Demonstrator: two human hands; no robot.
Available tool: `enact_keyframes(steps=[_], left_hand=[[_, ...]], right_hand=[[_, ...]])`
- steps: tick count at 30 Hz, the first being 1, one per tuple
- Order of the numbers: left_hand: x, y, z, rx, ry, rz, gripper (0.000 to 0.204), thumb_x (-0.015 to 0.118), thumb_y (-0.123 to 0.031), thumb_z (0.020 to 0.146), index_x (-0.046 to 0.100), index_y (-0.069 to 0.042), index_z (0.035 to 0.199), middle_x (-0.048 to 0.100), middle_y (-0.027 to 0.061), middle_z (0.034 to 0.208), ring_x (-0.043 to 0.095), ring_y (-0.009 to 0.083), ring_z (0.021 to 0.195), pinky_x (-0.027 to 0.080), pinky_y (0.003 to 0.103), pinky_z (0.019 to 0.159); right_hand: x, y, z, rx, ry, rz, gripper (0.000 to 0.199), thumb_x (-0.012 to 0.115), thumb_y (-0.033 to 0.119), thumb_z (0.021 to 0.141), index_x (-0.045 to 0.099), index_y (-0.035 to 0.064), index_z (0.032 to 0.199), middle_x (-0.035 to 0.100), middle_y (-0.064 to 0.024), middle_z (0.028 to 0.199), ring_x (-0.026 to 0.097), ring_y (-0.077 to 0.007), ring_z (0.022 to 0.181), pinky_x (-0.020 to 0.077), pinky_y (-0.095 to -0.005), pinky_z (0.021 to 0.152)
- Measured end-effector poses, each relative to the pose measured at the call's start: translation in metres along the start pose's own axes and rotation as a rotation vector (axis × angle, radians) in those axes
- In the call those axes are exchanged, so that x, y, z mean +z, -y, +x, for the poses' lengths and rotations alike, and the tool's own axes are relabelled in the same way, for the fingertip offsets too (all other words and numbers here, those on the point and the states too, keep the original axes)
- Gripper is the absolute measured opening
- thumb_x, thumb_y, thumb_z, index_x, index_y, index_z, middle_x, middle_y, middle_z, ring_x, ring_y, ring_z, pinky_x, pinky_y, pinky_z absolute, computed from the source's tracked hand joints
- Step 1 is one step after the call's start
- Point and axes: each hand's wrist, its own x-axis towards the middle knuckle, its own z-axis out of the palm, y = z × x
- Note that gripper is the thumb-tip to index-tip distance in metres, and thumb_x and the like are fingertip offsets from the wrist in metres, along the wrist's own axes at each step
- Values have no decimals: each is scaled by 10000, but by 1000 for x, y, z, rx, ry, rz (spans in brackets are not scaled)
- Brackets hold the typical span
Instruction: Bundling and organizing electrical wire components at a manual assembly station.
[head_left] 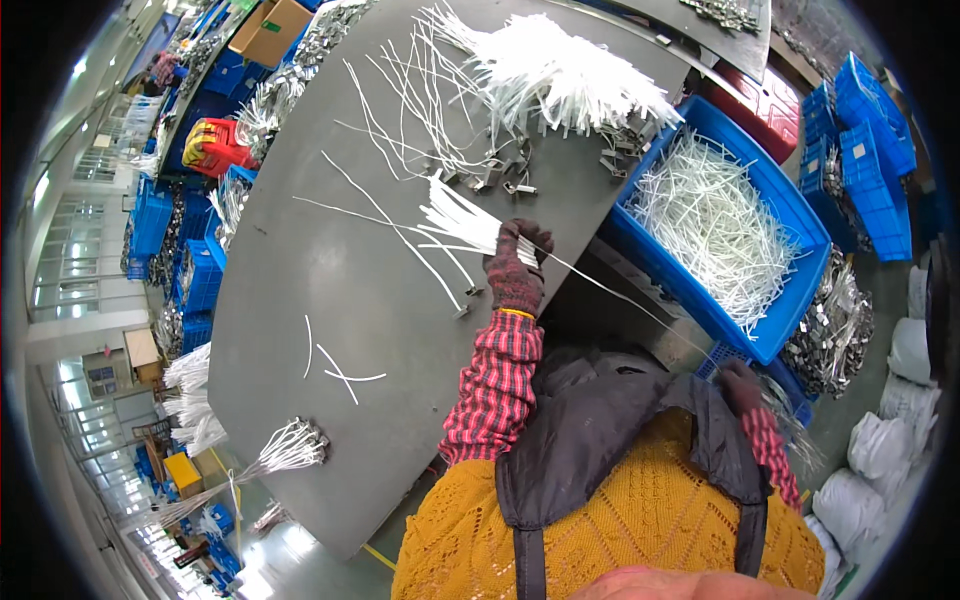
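Note:
My left hand point(515, 268), in a dark knitted glove with a red plaid sleeve, grips a fanned bundle of white plastic strips point(462, 222) over the edge of the grey table point(300, 300). One thin white strip point(630, 305) runs from that bundle down toward my right hand point(742, 388). That hand is also gloved, low beside the blue crate, and closed around the strip's end. Small metal clips point(497, 178) lie on the table just beyond the bundle. A big heap of white strips point(560, 70) lies farther back.
A blue crate of white strips point(722, 222) stands to the right of the table, with a pile of metal clips point(832, 335) beside it. A tied bundle with clips point(290, 450) lies near the table's front left. Stacked blue crates point(870, 140) and white sacks point(880, 450) line the right.

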Motion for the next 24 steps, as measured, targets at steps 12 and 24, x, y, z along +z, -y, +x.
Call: enact_keyframes(steps=[12, 24], left_hand=[[-24, -16, -13, 235, 4, 971, 296, 663, -277, 924, 678, 12, 989, 702, 94, 801, 696, 193, 713, 533, 353, 584], [-56, -98, -5, 2, -267, 235, 247, 697, -142, 879, 636, 34, 1041, 654, 123, 796, 650, 240, 618, 529, 328, 512]], right_hand=[[307, 316, 40, -395, 363, -190, 621, 636, 318, 886, 456, 79, 1431, 673, -181, 1097, 656, -317, 1009, 512, -397, 940], [317, 308, 205, -997, 2, -589, 405, 759, 141, 839, 680, 100, 1234, 709, -155, 1019, 682, -334, 962, 545, -405, 893]])
